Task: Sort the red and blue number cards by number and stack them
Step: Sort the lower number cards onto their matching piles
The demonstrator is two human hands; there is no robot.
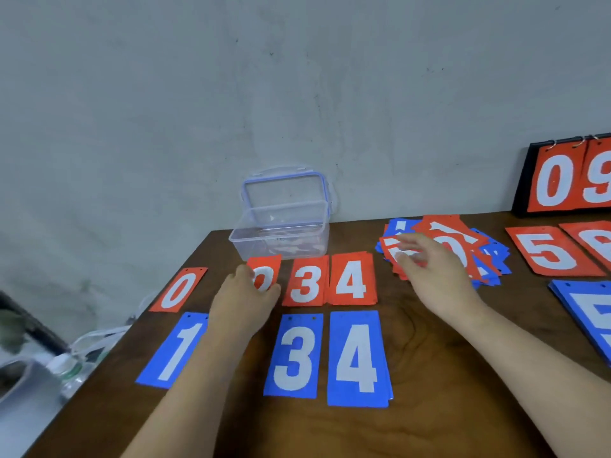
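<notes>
Brown wooden bench against a grey wall, carrying number cards laid face up. Far row, left to right: red 0 card; half-hidden red card, its number partly covered; red 3 card; red 4 card, touching the 3. Near row: blue 1 card, blue 3 card, blue 4 card, each below the red row. Left hand: fingers curled, grasping the half-hidden red card at its lower edge. Right hand: fingers spread and relaxed, resting over a loose pile of mixed red and blue cards to the right of the red 4. Further right: red 5 card, another red card cut off by the frame edge, and a blue stack nearer the person. Clear plastic box, lid raised, behind the red row at the wall. Black flip scoreboard showing red 0 and 9, at the far right corner.
</notes>
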